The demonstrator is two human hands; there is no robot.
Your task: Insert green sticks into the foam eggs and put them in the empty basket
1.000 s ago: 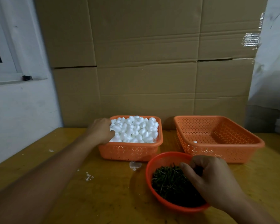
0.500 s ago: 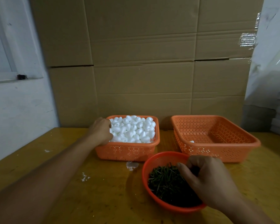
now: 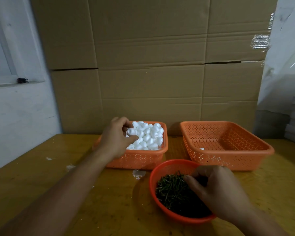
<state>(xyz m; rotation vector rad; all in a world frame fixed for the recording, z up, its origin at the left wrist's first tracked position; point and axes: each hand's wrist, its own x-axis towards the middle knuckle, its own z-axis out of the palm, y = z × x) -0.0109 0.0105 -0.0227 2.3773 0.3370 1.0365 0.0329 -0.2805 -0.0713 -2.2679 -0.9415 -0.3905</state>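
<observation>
Cardboard sheets wall off the back of a yellow wooden table, where the work is laid out. One foam egg is pinched between the thumb and fingertips of the left hand, lifted just above the left end of the egg pile; its long axis lies roughly level, running left to right, though which end is the narrow one cannot be told. That pile fills the left basket to its rim, and the wrist crosses the basket's near left corner. Sticks, dark green and thin, lie tangled every way in a round red bowl at the near centre of the table. The right hand reaches into the bowl from the right, thumb and curled fingers drawn close together over the heap and touching it; whether a stick is already caught between them cannot be told, as the fingertips are hidden. Beyond the bowl and to the right stands the right basket, well apart from the egg basket, with a single small white piece near its front left corner. White crumbs dot the table between the bowl and the left basket and further left. A white wall with a window frame stands at left.
</observation>
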